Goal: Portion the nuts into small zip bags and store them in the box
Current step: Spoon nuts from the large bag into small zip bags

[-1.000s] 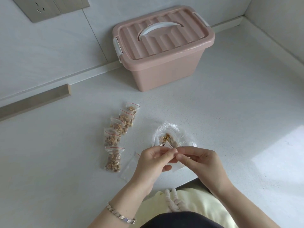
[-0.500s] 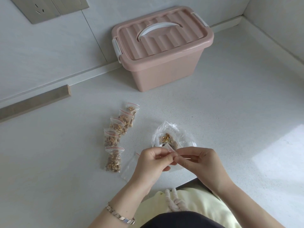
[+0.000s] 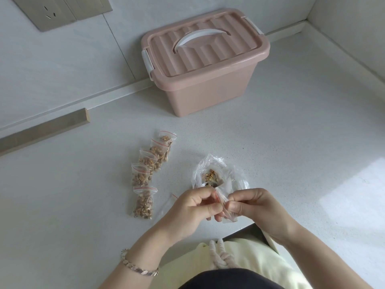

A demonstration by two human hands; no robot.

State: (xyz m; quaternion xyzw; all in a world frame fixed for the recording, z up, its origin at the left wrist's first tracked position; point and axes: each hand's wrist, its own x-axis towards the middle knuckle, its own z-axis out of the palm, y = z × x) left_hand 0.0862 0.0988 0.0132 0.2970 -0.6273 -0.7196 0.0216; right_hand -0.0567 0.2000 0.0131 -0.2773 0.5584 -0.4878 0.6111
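White speckled counter (image 3: 291, 142) meets grey wall (image 3: 52, 69); pink box (image 3: 206, 65) closed.

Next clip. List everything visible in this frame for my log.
Pink plastic storage box, white handle: one, back by wall, lid on.
Small clear zip bags filled with nuts: five, red-striped, row left of centre.
Large crumpled clear bag holding leftover nuts: one, centre.
Empty small zip bag: one, clear, pinched by both hands.
Spare empty zip bag: at least one, flat beside left hand.
Grey wall socket plate: one, top left.
Beige strip: one, left by wall.
White countertop: one, under everything.
Silver link bracelet: one, left wrist.
Left hand, right hand: two, near edge.
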